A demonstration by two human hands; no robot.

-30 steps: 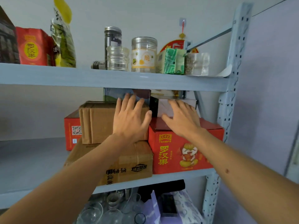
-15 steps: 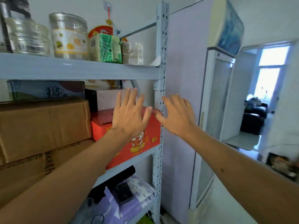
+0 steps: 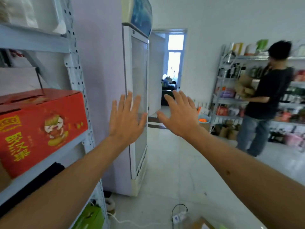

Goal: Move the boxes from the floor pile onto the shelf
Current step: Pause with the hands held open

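Red box [image 3: 41, 128] lengthwise on shelf [image 3: 49, 156], printed face outward

White walls [image 3: 239, 17] and a pale tiled floor [image 3: 173, 162] fill the room. A tall glass-door fridge [image 3: 138, 96] stands against a lilac panel [image 3: 100, 63], with a doorway [image 3: 171, 66] beyond it opening to a bright window [image 3: 175, 52] (daylight washes it out). A metal rack [image 3: 231, 90] of goods lines the right wall, where a person [image 3: 265, 100] in a dark shirt stands. A power strip [image 3: 179, 216] lies on the floor.
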